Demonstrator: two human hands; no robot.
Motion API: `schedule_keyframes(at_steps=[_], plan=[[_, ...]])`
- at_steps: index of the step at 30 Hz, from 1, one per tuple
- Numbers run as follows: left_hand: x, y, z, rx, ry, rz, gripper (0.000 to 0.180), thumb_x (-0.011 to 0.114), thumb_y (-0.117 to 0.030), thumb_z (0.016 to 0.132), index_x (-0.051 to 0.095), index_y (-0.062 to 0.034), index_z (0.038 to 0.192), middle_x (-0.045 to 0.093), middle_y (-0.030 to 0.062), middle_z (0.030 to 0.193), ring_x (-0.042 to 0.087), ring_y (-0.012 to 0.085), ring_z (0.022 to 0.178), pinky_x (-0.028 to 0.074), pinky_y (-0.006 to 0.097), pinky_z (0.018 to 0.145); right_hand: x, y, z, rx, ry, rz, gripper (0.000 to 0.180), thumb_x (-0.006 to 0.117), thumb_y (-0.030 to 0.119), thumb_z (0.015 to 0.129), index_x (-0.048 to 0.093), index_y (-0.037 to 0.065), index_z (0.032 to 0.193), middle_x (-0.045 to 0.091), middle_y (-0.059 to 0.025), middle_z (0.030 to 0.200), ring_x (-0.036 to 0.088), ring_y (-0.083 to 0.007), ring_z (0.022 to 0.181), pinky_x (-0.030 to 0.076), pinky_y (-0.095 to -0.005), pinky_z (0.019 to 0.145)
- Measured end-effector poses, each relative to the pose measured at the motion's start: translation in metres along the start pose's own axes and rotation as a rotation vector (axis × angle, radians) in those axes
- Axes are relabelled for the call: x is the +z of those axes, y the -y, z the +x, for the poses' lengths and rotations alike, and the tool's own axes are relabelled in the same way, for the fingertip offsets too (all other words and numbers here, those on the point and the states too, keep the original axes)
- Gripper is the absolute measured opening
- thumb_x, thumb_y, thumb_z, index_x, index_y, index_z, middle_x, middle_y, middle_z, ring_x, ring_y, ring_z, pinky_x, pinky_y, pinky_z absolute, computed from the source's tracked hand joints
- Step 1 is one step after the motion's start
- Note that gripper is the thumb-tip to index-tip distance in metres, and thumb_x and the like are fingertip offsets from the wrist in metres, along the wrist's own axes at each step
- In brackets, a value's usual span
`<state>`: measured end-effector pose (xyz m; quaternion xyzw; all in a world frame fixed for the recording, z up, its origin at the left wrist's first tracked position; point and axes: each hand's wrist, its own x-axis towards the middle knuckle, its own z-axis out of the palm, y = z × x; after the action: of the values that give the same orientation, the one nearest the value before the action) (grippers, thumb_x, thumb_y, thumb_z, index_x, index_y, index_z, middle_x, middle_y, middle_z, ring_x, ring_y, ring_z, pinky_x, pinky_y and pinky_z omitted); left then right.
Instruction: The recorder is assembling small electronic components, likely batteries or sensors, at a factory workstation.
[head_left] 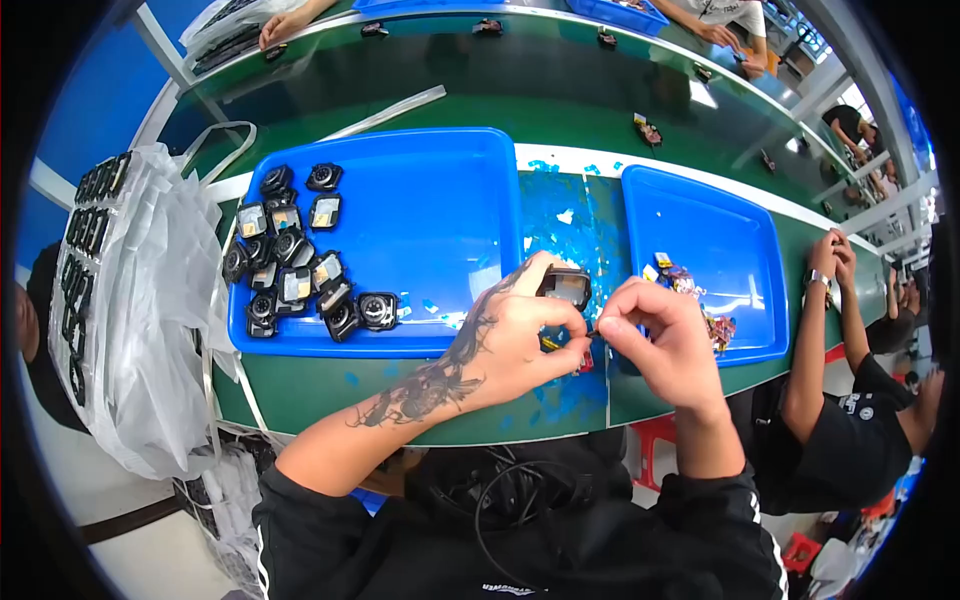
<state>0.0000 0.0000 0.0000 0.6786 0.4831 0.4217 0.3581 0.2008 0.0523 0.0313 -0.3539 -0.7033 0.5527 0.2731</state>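
My left hand (535, 330), with a tattooed forearm, curls around a black smartwatch case (566, 287); its dark face shows above the fingers. Thumb and forefinger of that hand come together beside the case. My right hand (662, 338) meets them in a pinch, at a tiny dark piece too small to name. Small red and yellow parts (584, 362) show just under my left fingertips; whether they are attached to the case is hidden. Several black watch cases (294, 285) lie in the left part of a large blue tray (430, 200).
At right, a smaller blue tray (700, 205) holds small colourful electronic parts (718, 328). Blue film scraps (560, 220) litter the green table between trays. Beyond runs a green conveyor (560, 90) with spaced parts. White bagged stacks (150, 310) stand left. A co-worker (850, 400) sits right.
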Motion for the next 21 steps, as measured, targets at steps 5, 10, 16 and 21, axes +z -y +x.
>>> schedule_keyframes(at_steps=[5, 10, 16, 21], plan=[[0.005, -0.001, 0.001, 0.171, -0.108, 0.119, 0.012, 0.078, -0.007, 0.071, 0.070, -0.0060, 0.080, 0.058, 0.0134, 0.106, 0.063, 0.0266, 0.090, 0.052, 0.035, 0.075, -0.006, 0.010, 0.001, 0.102, 0.058, -0.094, 0.008, 0.064, 0.006, 0.091, 0.063, -0.002, 0.089, 0.060, -0.0025, 0.079, 0.053, -0.0072, 0.071, 0.043, -0.0228, 0.064], [0.007, 0.002, 0.001, 0.253, -0.106, 0.166, 0.012, 0.077, -0.005, 0.069, 0.069, -0.0062, 0.078, 0.059, 0.0110, 0.102, 0.064, 0.0256, 0.087, 0.053, 0.035, 0.071, -0.008, 0.007, 0.007, 0.154, 0.231, -0.066, 0.012, 0.059, 0.009, 0.095, 0.062, -0.001, 0.090, 0.056, -0.0001, 0.076, 0.049, -0.0049, 0.072, 0.042, -0.0229, 0.064], [0.008, 0.001, 0.005, 0.367, -0.183, 0.287, 0.012, 0.077, -0.004, 0.068, 0.069, -0.0064, 0.077, 0.059, 0.0095, 0.098, 0.064, 0.0236, 0.080, 0.053, 0.033, 0.065, 0.005, -0.009, 0.008, 0.003, -0.072, -0.315, 0.007, 0.055, 0.008, 0.095, 0.058, 0.001, 0.097, 0.058, -0.0084, 0.077, 0.054, -0.0180, 0.069, 0.044, -0.0311, 0.065], [0.005, -0.001, 0.002, 0.128, -0.228, 0.028, 0.010, 0.077, -0.006, 0.072, 0.072, -0.0049, 0.081, 0.059, 0.0081, 0.097, 0.060, 0.0136, 0.074, 0.048, 0.026, 0.059, 0.008, -0.009, 0.011, -0.306, -0.241, -0.642, 0.028, 0.061, -0.003, 0.085, 0.061, 0.002, 0.112, 0.064, -0.0138, 0.095, 0.062, -0.0215, 0.076, 0.050, -0.0330, 0.065]])
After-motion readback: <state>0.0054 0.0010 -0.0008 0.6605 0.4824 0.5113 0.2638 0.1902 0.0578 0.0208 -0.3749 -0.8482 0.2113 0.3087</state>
